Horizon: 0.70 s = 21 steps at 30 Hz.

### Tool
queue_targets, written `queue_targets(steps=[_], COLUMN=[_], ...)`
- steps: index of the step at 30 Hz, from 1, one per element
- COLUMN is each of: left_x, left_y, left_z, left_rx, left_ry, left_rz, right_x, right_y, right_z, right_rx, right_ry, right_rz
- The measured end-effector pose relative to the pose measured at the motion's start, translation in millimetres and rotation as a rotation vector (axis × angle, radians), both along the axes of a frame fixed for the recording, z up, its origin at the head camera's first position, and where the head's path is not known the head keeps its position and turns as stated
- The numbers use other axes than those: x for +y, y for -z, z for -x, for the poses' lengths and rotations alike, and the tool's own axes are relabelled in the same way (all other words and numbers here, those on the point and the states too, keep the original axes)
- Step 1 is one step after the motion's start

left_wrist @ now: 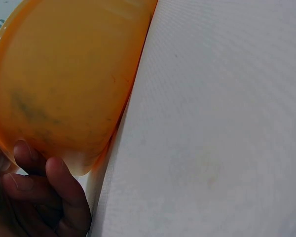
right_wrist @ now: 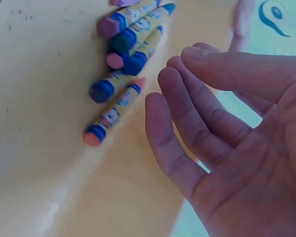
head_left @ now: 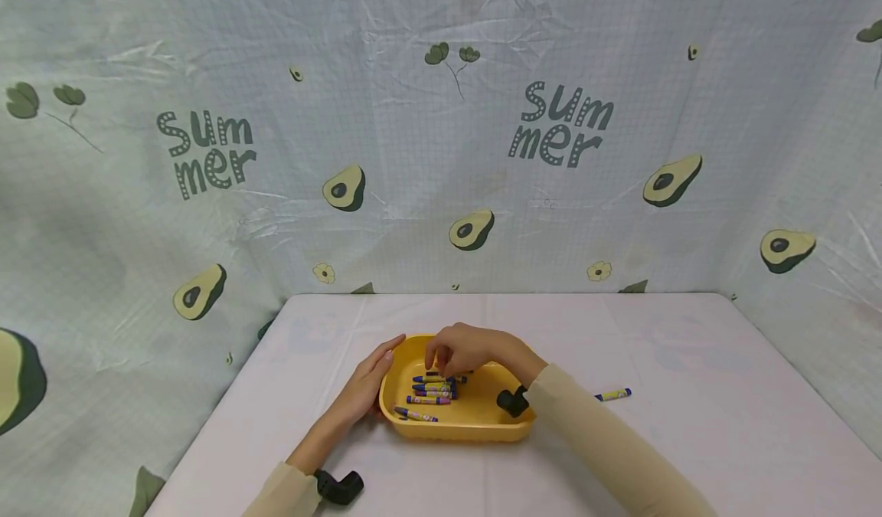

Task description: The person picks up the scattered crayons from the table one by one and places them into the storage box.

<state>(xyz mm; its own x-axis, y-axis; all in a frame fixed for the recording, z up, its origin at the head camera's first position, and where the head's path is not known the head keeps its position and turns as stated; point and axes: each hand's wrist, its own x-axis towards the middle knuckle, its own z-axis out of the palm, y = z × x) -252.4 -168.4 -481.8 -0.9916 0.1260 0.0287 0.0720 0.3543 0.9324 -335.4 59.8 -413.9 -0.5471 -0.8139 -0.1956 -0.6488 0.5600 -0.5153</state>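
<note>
A yellow plastic tray stands on the table with several crayons lying on its left half. My left hand is at the tray's left end, thumb by the rim; in the left wrist view its bent fingers touch the outer wall. Over the crayons inside the tray hovers my right hand. Nothing lies between its loosely bent fingers in the right wrist view, and an orange crayon is just beside them. Other crayons, purple and blue among them, lie close together there.
One blue-ended crayon lies on the table to the right of the tray, partly behind the right sleeve. The white-covered table meets a hanging sheet printed with avocados. Each wrist carries a black camera.
</note>
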Motion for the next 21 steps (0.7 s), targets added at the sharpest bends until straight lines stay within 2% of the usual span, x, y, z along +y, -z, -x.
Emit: queue_targets(steps=[6,11,15,21], left_x=[-0.8,-0.2,1.3,0.4], left_y=[0.1,-0.4,-1.2,-2.0], left_z=[0.6,0.2,-1.0,-2.7], left_rx=[0.01,0.014,0.023,0.007], left_ry=[0.008,0.013,0.004,-0.007], left_rz=[-0.003,-0.018,-0.016,-0.027], right_x=[21.6,49.2,80.9,141.5], right_y=[-15.2,-31.7,-42.3,-42.4], right_z=[-3.7,-11.0,-21.6,-31.9], right_rx=[-0.006,0.021,0.048,0.053], right_ry=[-0.043,-0.033,-0.001,0.095], right_rz=[0.072,0.13,0.148,0.185])
